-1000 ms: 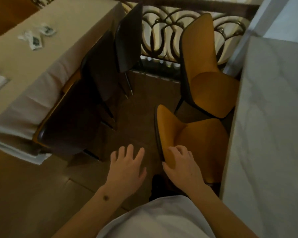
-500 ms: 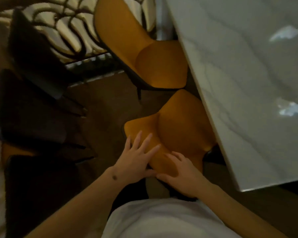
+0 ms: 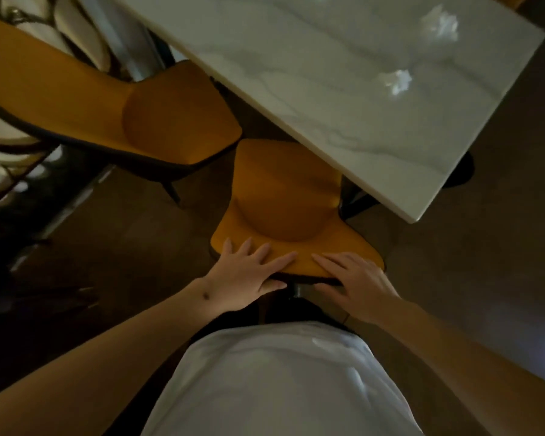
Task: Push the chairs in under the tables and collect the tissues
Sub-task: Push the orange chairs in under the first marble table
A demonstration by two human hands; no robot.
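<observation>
Both hands rest on the top edge of the backrest of a mustard-yellow moulded chair (image 3: 283,199) with a dark rim: the left hand (image 3: 246,275) lies with its fingers (image 3: 265,251) straight and spread over the yellow face and its thumb tucked behind the edge, while the right hand (image 3: 359,281) lies flat with its fingers (image 3: 331,261) straight and close together. The front of the chair's seat sits under the edge of a white grey-veined marble desk (image 3: 343,99), and a second mustard-yellow chair (image 3: 139,121) stands just beside it, its seat corner at the desk's edge. Two crumpled white tissues (image 3: 397,81) lie apart on the desk.
</observation>
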